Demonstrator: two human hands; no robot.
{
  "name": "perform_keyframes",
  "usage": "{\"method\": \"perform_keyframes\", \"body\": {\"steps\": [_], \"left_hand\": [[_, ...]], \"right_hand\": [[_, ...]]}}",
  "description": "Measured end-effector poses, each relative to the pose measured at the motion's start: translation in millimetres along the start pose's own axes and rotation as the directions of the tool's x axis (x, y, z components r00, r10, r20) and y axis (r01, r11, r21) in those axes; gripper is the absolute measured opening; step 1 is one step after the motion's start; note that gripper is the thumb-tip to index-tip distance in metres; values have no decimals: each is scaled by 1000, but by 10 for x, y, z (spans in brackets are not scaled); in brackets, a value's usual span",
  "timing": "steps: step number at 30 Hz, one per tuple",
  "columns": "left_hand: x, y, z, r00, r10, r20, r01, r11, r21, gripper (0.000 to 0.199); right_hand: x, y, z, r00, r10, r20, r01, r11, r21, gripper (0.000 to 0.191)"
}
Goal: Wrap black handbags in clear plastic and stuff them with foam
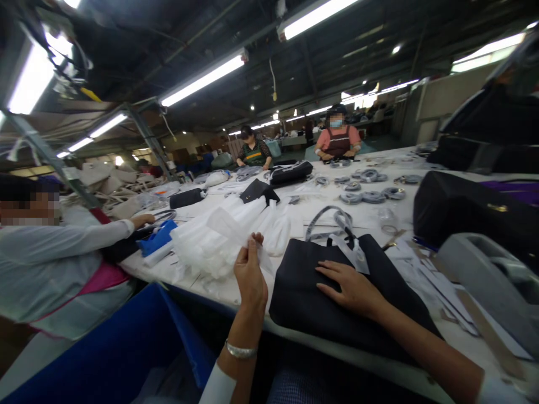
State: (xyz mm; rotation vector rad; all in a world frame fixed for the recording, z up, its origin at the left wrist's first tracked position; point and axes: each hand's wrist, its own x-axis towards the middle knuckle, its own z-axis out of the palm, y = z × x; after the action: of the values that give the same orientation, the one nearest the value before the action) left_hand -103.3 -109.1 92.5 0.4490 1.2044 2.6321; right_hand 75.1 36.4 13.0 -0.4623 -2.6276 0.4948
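One plain black handbag (328,315) lies flat, its looped handles (346,220) wrapped.

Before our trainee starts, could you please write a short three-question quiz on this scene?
1. Which of the wearer's hands lies on the black bag?
2. True or false: the silvery bracelet is on the wearer's right wrist.
3. What does the left hand pinch?
a) a metal buckle
b) a thin translucent sheet
c) a pair of scissors

Key:
1. The right hand.
2. False; it is on the left wrist.
3. b
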Motion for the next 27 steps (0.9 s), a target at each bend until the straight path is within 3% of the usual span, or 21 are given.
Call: {"method": "perform_keyframes", "body": {"steps": [2,3,6,9,11,13,15,18,22,25,27], "left_hand": [[-342,-225,135,985,-48,165,20,986,165,28],[-503,-364,171,956,-104,274,25,960,280,29],[-833,-772,170,810,-213,546,-124,849,514,25],[-891,-1018,101,695,-195,692,-326,772,545,31],[-860,-1063,70,618,-220,755,-425,714,556,34],[-845,-1051,60,536,-258,804,-531,637,558,37],[-864,-1025,69,461,-289,839,-634,554,539,40],[-914,-1011,90,392,-319,863,-731,461,503,43],[-932,-1023,96,366,-323,873,-781,404,477,43],[-921,-1029,88,359,-318,877,-795,388,466,44],[-918,-1031,84,358,-317,878,-799,383,464,44]], "right_hand": [[18,8,13,999,5,-35,-4,999,45,45],[27,12,12,999,10,-52,-6,997,75,40],[-3,8,-56,993,39,-108,-24,991,129,27],[-218,-45,-254,978,71,-197,-52,993,102,26],[-474,-69,-428,926,138,-351,-115,990,85,24],[-770,-35,-580,823,227,-521,-224,972,71,24],[-1043,73,-671,746,326,-581,-353,933,71,26],[-1297,305,-695,697,528,-485,-540,832,128,31],[-1281,526,-718,601,713,-362,-704,686,183,34],[-1160,579,-778,493,847,-200,-743,529,409,31],[-1108,580,-798,458,882,-110,-718,440,539,32]]}}
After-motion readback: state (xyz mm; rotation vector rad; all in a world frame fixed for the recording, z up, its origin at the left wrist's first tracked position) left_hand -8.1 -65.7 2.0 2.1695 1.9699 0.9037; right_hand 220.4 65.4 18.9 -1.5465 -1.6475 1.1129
